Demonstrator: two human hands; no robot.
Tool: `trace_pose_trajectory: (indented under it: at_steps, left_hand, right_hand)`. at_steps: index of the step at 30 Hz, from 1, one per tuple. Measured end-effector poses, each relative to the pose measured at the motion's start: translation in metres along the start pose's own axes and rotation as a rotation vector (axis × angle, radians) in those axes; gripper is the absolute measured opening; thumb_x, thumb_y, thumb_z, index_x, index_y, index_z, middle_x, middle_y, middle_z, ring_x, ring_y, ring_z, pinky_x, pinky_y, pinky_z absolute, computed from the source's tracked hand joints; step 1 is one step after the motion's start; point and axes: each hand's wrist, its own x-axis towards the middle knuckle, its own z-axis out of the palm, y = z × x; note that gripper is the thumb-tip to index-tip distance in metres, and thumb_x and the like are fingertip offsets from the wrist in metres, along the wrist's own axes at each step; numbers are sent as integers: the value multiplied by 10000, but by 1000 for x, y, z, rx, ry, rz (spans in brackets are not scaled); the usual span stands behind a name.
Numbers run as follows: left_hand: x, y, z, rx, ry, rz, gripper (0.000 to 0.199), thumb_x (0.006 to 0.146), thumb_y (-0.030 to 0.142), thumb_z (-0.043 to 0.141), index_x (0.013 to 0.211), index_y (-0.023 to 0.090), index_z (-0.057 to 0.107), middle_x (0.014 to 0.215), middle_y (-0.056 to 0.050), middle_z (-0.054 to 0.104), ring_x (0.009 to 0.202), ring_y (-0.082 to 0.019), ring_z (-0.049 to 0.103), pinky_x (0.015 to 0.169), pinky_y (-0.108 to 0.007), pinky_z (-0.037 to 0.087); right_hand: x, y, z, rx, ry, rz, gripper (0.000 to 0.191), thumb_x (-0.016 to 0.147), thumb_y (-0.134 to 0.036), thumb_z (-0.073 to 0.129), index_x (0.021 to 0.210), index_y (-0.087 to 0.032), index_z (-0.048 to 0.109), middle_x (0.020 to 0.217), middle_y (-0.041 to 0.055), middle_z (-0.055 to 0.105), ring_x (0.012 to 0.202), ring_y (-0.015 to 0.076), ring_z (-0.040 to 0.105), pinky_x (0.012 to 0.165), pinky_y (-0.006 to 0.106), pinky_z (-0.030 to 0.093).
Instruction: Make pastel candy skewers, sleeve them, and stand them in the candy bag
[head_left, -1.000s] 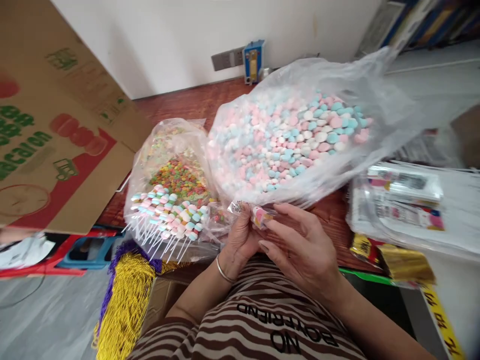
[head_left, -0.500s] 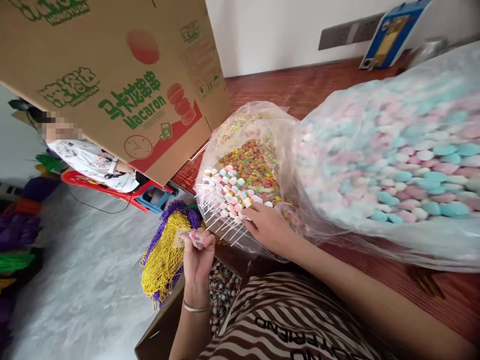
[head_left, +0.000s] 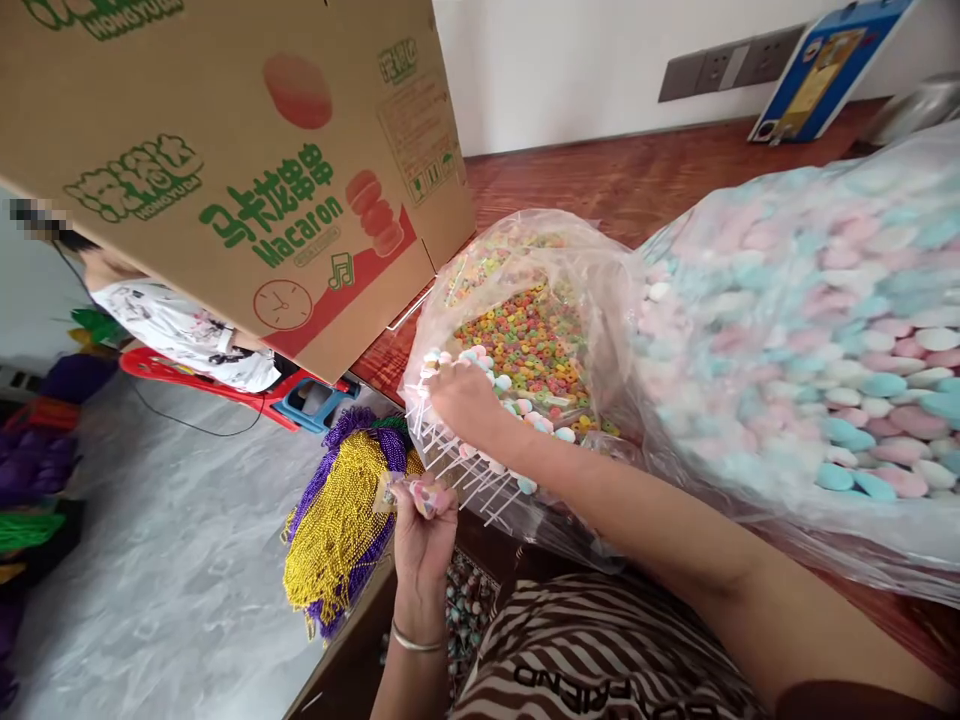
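My left hand (head_left: pixel 426 525) is pinched around a small clear packet (head_left: pixel 427 495) with pink in it, just below the candy sticks. My right hand (head_left: pixel 469 400) reaches over the row of marshmallow skewers (head_left: pixel 529 415), its fingers curled at the far left end; what they hold, if anything, is hidden. The white sticks of the skewers point down toward my body. They lie on the near edge of a clear plastic bag (head_left: pixel 600 260), which holds many colourful ring-shaped pieces (head_left: pixel 536 335).
A large bag of pastel candies (head_left: pixel 885 400) fills the right. A cardboard box (head_left: pixel 300 200) stands at the upper left, partly hiding a person (head_left: pixel 180 325). Yellow and purple beads (head_left: pixel 337 520) hang at the left, and an open box below holds wrapped pieces (head_left: pixel 469 600).
My right hand has moved left along the skewers to their far left end. My left hand still holds the packet and sits slightly farther right in view, as the camera view has shifted.
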Motion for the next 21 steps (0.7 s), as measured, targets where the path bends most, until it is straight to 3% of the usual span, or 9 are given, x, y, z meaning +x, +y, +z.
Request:
trace_pose_trajectory:
  at_steps: [4, 7, 8, 10, 11, 13, 15, 17, 21]
  left_hand:
    - [7, -18, 17, 32, -1, -71, 446, 819, 385, 817, 642, 172, 467, 595, 67, 346, 520, -59, 343, 510, -192, 354]
    - [10, -34, 34, 17, -2, -126, 431, 842, 368, 797, 637, 169, 474, 579, 72, 356, 506, -51, 346, 505, -185, 346]
    - [11, -40, 39, 9, 6, -142, 419, 855, 364, 785, 643, 168, 482, 574, 75, 358, 498, -47, 344, 504, -182, 344]
    - [10, -53, 50, -7, 30, -186, 400, 878, 359, 760, 652, 165, 493, 565, 80, 363, 483, -40, 347, 500, -177, 341]
    - [8, -60, 55, -16, 40, -216, 393, 892, 355, 744, 654, 164, 496, 561, 79, 370, 478, -39, 353, 497, -176, 340]
    - [6, -75, 66, -27, 48, -284, 386, 923, 343, 704, 651, 160, 500, 554, 75, 386, 472, -38, 369, 492, -174, 344]
    - [3, -92, 76, -16, 33, -339, 385, 948, 331, 670, 647, 155, 506, 549, 71, 401, 462, -36, 377, 485, -173, 344]
    - [-1, -108, 86, 18, 8, -371, 381, 951, 320, 666, 643, 152, 517, 538, 71, 403, 449, -35, 374, 478, -175, 343]
    - [-9, -136, 101, 102, -77, -405, 368, 923, 323, 703, 641, 153, 540, 526, 74, 404, 441, -40, 370, 477, -182, 359]
  right_hand:
    - [-39, 43, -27, 33, 43, 190, 337, 930, -13, 401, 1086, -54, 698, 1012, 227, 726, 930, 298, 686, 769, 384, 498]
    - [-98, 70, -44, 375, 409, 275, 270, 986, -129, 449, 1018, -139, 717, 979, 135, 746, 933, 264, 694, 827, 374, 520]
    - [-122, 75, -47, 552, 544, 280, 255, 1002, -176, 466, 1062, -169, 715, 988, 104, 750, 919, 242, 703, 814, 359, 534]
    - [-176, 78, -51, 883, 698, 350, 228, 1013, -294, 536, 1160, -237, 700, 988, 54, 748, 886, 216, 713, 776, 343, 557]
    - [-203, 77, -50, 1015, 703, 381, 240, 999, -334, 580, 1196, -257, 694, 929, 36, 739, 838, 205, 709, 740, 332, 560]
    - [-254, 71, -45, 1265, 448, 422, 298, 985, -373, 619, 1247, -244, 685, 726, 1, 670, 653, 168, 655, 658, 312, 545]
    - [-294, 65, -37, 1466, 372, 485, 278, 999, -407, 596, 1172, -216, 701, 587, -43, 537, 500, 128, 557, 568, 290, 510]
    - [-324, 60, -31, 1517, 427, 558, 251, 1011, -420, 578, 1091, -215, 697, 567, -64, 476, 468, 103, 506, 583, 286, 514]
    - [-357, 54, -30, 1394, 531, 628, 256, 1020, -441, 556, 1000, -215, 673, 571, -62, 477, 491, 99, 512, 591, 267, 511]
